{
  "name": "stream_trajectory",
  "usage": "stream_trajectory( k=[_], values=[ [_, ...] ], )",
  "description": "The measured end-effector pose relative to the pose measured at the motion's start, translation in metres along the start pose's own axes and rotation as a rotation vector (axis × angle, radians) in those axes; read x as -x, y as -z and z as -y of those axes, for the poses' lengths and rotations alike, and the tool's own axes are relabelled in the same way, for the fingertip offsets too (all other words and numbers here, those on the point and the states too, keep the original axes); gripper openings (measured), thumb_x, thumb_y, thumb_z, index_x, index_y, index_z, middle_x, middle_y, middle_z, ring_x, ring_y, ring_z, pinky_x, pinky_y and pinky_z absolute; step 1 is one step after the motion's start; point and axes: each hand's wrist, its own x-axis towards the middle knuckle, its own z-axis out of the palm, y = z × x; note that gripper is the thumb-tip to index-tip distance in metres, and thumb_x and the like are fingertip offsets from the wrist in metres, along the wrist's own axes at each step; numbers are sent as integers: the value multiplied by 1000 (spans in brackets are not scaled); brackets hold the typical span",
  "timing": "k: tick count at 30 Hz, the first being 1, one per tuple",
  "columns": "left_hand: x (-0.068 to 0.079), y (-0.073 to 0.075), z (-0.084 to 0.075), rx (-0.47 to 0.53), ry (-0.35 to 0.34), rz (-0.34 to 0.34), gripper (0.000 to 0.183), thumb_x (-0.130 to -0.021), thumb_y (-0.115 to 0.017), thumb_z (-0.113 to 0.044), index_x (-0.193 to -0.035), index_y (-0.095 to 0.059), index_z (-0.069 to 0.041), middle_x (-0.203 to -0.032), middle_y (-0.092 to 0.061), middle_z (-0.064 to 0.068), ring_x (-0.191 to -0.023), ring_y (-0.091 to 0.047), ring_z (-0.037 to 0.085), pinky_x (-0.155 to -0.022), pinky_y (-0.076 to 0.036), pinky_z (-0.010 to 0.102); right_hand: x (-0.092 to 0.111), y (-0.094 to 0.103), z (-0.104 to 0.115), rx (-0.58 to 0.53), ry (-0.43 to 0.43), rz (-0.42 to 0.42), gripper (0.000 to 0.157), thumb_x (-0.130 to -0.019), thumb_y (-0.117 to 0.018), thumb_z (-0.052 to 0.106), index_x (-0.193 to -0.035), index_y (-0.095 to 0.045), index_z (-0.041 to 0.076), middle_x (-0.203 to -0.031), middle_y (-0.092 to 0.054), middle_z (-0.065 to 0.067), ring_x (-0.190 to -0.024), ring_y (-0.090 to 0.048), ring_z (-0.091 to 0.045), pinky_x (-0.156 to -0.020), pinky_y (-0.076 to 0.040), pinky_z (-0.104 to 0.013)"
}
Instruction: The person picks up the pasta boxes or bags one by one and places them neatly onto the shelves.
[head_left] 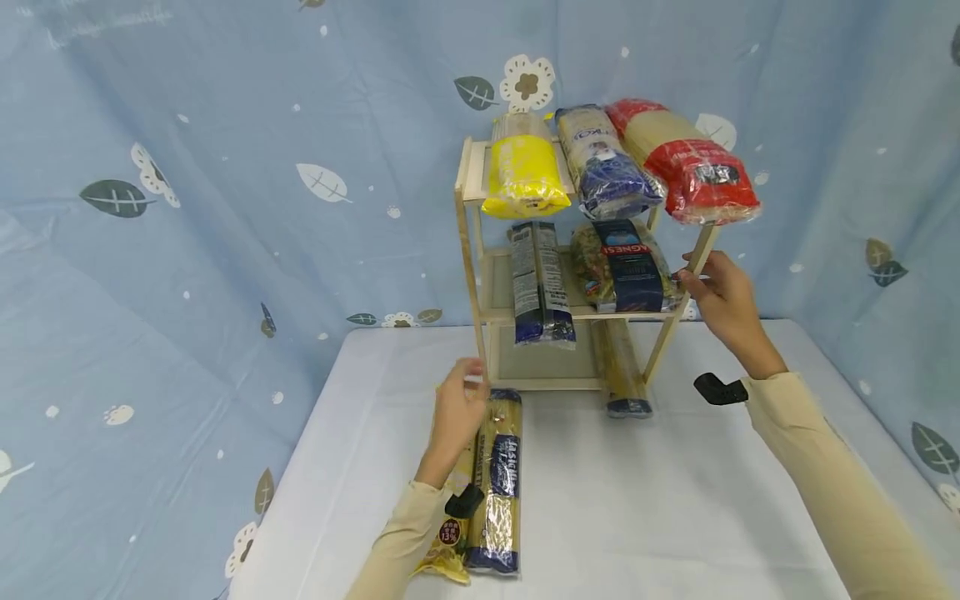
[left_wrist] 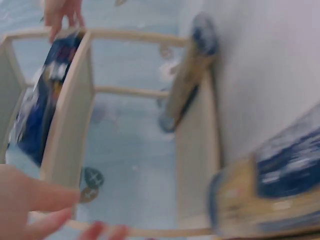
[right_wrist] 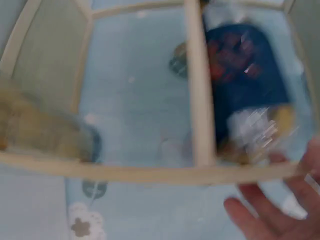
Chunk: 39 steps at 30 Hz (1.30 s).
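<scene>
A wooden shelf rack (head_left: 468,267) bears packs on each tier. My right hand (head_left: 726,302) is at the rack's right post, fingertips beside the multicoloured pasta bag (head_left: 626,267) on the middle shelf; in the right wrist view its fingers (right_wrist: 260,212) look extended near the post, and whether they touch the bag is unclear. My left hand (head_left: 459,408), blurred, hovers by the left front post with nothing in it. Below it on the table lie a blue-ended spaghetti pack (head_left: 497,483) and a yellow pack (head_left: 448,542), partly hidden by the left arm.
A yellow noodle pack (head_left: 525,171), a blue-and-clear pack (head_left: 603,162) and a red noodle pack (head_left: 690,162) lie on the top shelf. A dark blue pack (head_left: 540,283) overhangs the middle shelf. Another spaghetti pack (head_left: 622,367) juts from the bottom tier. A patterned curtain (head_left: 225,208) hangs behind.
</scene>
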Motion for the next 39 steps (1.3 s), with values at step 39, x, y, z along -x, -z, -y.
stream_trajectory(
  k=[39],
  values=[
    [115,-63,41,-540,91,93,67,-64,-78,-20,-128,-60,-20,-130,-41,25,-91,-56,34,-53,-48,39,7,-27,-23,-3,14,-186,24,-99,-50,12,-115,-53,-6,-99,-64,-22,-81,-53,10,-53,-43,-6]
  ],
)
